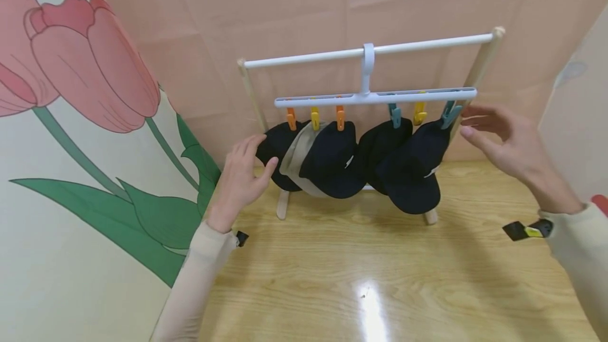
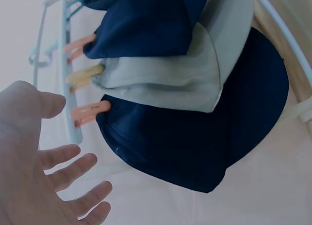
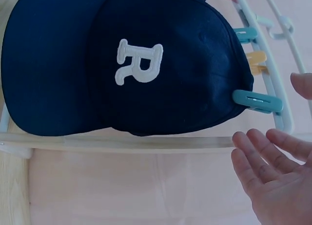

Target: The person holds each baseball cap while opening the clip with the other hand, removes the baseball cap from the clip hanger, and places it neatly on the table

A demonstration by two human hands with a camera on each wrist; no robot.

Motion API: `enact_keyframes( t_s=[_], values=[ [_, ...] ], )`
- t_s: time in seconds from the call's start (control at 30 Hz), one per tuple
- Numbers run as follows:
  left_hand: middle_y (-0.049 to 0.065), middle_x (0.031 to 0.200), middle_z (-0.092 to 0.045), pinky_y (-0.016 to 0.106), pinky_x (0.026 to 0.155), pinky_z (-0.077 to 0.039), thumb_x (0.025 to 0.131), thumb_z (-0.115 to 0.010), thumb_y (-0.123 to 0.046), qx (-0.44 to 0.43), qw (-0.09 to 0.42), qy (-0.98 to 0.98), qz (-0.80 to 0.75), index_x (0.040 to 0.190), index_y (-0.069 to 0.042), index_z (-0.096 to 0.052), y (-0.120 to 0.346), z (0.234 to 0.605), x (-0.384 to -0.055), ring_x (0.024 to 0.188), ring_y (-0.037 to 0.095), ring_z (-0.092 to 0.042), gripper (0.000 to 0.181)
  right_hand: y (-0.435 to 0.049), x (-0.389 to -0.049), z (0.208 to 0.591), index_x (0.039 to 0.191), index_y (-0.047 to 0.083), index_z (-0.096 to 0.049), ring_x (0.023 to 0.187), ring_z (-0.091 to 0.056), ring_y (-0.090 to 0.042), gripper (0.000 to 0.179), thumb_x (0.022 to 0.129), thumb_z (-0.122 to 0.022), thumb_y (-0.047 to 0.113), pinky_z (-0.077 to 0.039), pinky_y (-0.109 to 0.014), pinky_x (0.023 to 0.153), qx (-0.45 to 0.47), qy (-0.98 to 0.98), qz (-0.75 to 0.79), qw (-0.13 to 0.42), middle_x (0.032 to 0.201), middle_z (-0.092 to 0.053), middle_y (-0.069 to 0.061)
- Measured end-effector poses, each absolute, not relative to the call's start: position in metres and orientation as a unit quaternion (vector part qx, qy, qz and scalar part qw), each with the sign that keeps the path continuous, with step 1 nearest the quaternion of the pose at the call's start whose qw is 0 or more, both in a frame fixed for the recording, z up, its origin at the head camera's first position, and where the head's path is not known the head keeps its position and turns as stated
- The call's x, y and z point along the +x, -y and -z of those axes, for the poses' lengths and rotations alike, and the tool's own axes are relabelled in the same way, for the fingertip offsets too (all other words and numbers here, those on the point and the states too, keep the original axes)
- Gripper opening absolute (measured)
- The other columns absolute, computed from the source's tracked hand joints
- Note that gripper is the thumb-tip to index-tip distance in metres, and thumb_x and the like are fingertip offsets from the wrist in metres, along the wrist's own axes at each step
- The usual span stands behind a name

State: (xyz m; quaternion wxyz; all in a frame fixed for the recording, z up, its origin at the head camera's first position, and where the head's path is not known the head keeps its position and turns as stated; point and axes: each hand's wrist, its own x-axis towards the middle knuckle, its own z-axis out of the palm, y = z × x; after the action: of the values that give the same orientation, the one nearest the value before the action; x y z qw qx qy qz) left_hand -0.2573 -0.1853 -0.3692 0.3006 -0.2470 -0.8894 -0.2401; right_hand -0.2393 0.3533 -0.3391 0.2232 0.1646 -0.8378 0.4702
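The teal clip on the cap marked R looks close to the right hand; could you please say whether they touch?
Apart: the right wrist view plainly shows a gap between the teal clip and the nearest part of the right hand.

White glare [image 1: 372,313] streaks the wood-grain surface [image 1: 294,273]; wrist views look dimmer, bluer.
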Motion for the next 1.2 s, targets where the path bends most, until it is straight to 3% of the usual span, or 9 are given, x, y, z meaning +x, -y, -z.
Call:
enact_keyframes(
  t_s=[0.43, 0.8, 1.03, 1.2],
  values=[
    [0.018, 0.148, -0.061, 0.062, 0.113, -0.044, 0.105, -0.065, -0.036, -0.27, 0.321, 0.872, 0.255, 0.148, -0.003, -0.057, 0.165, 0.367, -0.256, 0.138, 0.041, -0.056, 0.055, -0.343, -0.248, 0.341, 0.147, 0.001, -0.061, 0.115, -0.064, 0.003, 0.042, 0.105, -0.064, 0.003, -0.048, -0.005, 0.093, 0.17, 0.82, -0.502, 0.218, 0.127, -0.069, 0.019],
    [0.018, 0.149, -0.061, 0.062, 0.113, -0.045, 0.105, -0.067, -0.034, -0.285, 0.319, 0.865, 0.262, 0.149, -0.002, -0.055, 0.154, 0.363, -0.254, 0.139, 0.04, -0.055, 0.055, -0.336, -0.252, 0.342, 0.146, 0.002, -0.063, 0.115, -0.061, 0.012, 0.039, 0.108, -0.063, 0.012, -0.046, -0.003, 0.093, 0.143, 0.824, -0.505, 0.214, 0.123, -0.067, 0.028],
    [0.018, 0.15, -0.06, 0.057, 0.116, -0.044, 0.105, -0.067, -0.032, -0.298, 0.305, 0.862, 0.275, 0.149, -0.001, -0.055, 0.149, 0.361, -0.254, 0.14, 0.038, -0.055, 0.056, -0.33, -0.259, 0.341, 0.145, -0.005, -0.061, 0.125, -0.066, 0.001, 0.037, 0.109, -0.057, 0.001, -0.048, -0.008, 0.1, 0.213, 0.761, -0.584, 0.184, 0.133, -0.075, 0.009],
    [0.018, 0.15, -0.059, 0.056, 0.116, -0.045, 0.105, -0.067, -0.033, -0.305, 0.296, 0.859, 0.285, 0.149, 0.0, -0.054, 0.144, 0.361, -0.255, 0.14, 0.037, -0.055, 0.056, -0.329, -0.262, 0.343, 0.141, -0.013, -0.06, 0.12, -0.072, -0.005, 0.035, 0.106, -0.057, -0.006, -0.05, -0.01, 0.1, 0.233, 0.69, -0.665, 0.165, 0.127, -0.079, -0.001]
  ],
)
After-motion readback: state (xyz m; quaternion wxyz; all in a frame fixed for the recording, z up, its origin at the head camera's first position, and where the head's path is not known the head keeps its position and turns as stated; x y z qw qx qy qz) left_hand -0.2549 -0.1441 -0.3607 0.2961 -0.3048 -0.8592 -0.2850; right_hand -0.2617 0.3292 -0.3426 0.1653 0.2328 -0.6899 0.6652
